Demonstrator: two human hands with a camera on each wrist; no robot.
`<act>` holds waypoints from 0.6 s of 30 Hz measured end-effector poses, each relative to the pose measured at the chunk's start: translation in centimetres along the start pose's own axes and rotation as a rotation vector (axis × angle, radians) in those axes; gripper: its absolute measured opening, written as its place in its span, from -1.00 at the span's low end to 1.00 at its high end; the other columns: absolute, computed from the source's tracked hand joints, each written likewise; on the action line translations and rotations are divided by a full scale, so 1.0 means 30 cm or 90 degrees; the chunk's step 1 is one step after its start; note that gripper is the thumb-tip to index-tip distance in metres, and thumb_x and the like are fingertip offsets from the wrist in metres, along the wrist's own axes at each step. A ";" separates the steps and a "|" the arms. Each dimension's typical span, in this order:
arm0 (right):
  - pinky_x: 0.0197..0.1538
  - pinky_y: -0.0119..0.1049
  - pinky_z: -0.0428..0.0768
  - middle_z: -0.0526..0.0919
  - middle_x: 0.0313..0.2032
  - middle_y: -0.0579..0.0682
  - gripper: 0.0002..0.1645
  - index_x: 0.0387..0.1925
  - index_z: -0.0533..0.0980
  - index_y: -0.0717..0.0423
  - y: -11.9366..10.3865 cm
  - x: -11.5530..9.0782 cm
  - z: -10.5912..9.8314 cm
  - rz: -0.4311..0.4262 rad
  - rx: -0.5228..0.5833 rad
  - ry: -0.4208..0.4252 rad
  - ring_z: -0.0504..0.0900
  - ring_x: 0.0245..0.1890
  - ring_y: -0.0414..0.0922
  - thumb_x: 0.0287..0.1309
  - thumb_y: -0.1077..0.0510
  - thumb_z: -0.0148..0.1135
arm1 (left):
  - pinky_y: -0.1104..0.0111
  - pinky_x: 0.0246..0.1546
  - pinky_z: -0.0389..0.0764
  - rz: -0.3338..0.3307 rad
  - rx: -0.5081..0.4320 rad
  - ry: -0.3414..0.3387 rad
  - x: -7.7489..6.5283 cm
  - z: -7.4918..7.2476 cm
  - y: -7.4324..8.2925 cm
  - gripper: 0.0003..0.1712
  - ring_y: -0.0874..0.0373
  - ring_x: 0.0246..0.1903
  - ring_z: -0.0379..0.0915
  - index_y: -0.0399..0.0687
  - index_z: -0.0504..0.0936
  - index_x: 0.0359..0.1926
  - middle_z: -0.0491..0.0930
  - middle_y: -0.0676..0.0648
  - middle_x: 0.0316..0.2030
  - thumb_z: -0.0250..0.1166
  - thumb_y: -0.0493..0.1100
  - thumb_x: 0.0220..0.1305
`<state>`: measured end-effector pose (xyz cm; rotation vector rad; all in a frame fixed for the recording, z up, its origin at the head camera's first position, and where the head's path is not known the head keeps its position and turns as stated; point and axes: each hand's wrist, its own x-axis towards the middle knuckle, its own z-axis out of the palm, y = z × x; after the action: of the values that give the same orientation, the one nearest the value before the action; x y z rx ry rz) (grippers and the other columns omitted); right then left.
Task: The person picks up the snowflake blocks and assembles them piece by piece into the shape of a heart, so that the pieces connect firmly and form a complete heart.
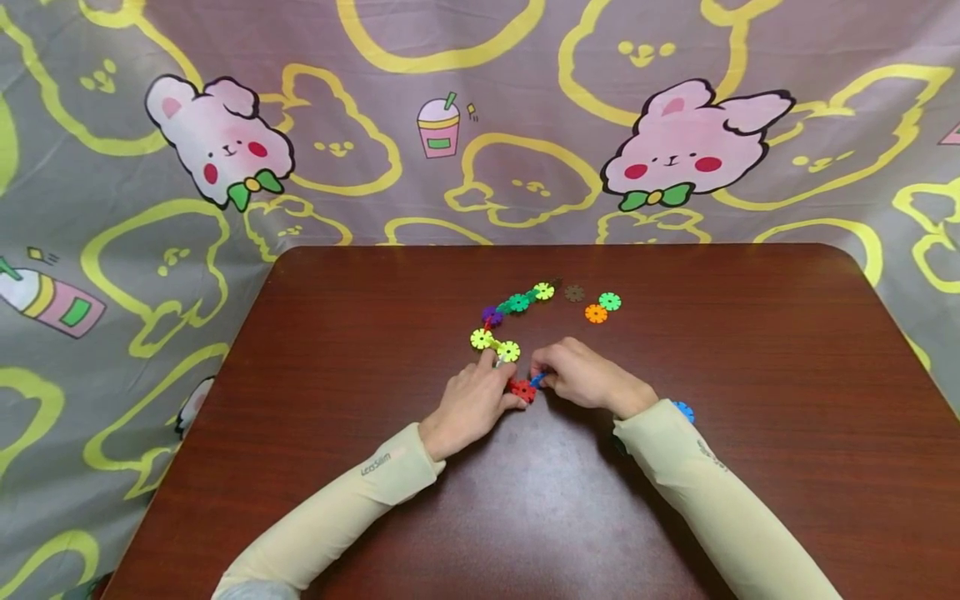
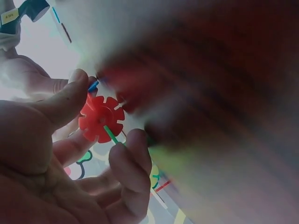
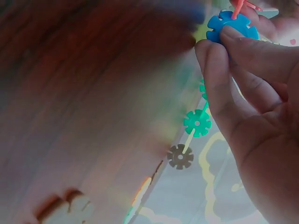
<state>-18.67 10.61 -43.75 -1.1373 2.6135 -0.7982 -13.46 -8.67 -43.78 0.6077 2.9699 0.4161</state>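
A red notched plastic disc (image 2: pixel 102 119) is in the grip of my left hand (image 1: pixel 468 404), at the near end of a chain of interlocking discs. My right hand (image 1: pixel 581 375) pinches a blue disc (image 3: pixel 232 27) between thumb and fingers. In the right wrist view that blue disc meets a red piece at its top edge; how deep the slots sit cannot be told. Beyond the left fingers the chain curves away over the table, with yellow (image 1: pixel 482 338), purple (image 1: pixel 492 316) and green (image 1: pixel 518 302) discs. The left fingers hide part of the chain.
Loose discs lie on the brown table (image 1: pixel 337 333): a brown one (image 1: pixel 574 293), an orange one (image 1: pixel 596 314) touching a light green one (image 1: pixel 610 302), and another blue one (image 1: pixel 683 412) partly behind the right sleeve. A patterned cloth (image 1: pixel 360 50) hangs behind the table.
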 end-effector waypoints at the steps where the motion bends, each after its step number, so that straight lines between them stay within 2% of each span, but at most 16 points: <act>1: -0.32 -0.38 0.47 0.62 -0.51 -0.14 -0.75 -0.49 0.57 0.07 -0.002 0.000 0.000 0.000 -0.002 0.001 0.45 -0.48 -0.26 -0.02 0.48 0.18 | 0.33 -0.68 0.35 -0.001 0.003 0.000 0.000 0.001 0.000 -0.62 0.13 -0.64 0.27 0.01 0.44 -0.38 0.36 -0.07 -0.34 0.30 0.18 0.17; 7: -0.32 -0.39 0.46 0.62 -0.50 -0.13 -0.74 -0.48 0.56 0.07 -0.002 0.004 0.002 0.001 -0.004 0.000 0.44 -0.48 -0.26 -0.03 0.49 0.16 | 0.33 -0.67 0.34 -0.003 0.012 0.001 -0.001 0.002 0.000 -0.61 0.12 -0.65 0.25 -0.01 0.44 -0.35 0.37 -0.09 -0.33 0.29 0.19 0.18; 18: -0.33 -0.40 0.42 0.56 -0.53 -0.15 -0.74 -0.49 0.52 0.06 0.005 0.005 0.009 0.010 0.006 0.003 0.42 -0.49 -0.24 -0.02 0.49 0.15 | 0.32 -0.66 0.37 0.014 -0.018 0.019 -0.002 0.000 -0.011 -0.60 0.13 -0.65 0.29 -0.05 0.48 -0.28 0.37 -0.10 -0.35 0.30 0.17 0.17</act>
<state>-18.77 10.49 -44.05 -1.1122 2.6161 -0.8092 -13.53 -8.97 -43.88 0.6386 2.9819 0.4714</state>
